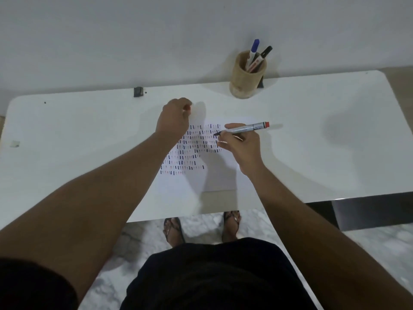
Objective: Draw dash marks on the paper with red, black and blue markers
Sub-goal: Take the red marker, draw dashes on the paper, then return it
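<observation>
A white sheet of paper (214,175) lies on the white table (312,153), covered in rows of short red, black and blue dashes. My right hand (241,146) grips a red marker (243,128), its red end pointing right and its dark tip touching the paper near the upper rows. My left hand (174,119) rests curled on the paper's top left corner; something small and reddish shows between its fingertips, maybe a cap. A blue marker (254,48) and a black marker (266,52) stand in a wooden cup (245,79).
The wooden cup stands at the table's back edge, against the wall. A small black clip (138,91) sits at the back edge on the left. A bit of tape (14,143) lies near the left edge. My feet in sandals (174,229) show below the front edge.
</observation>
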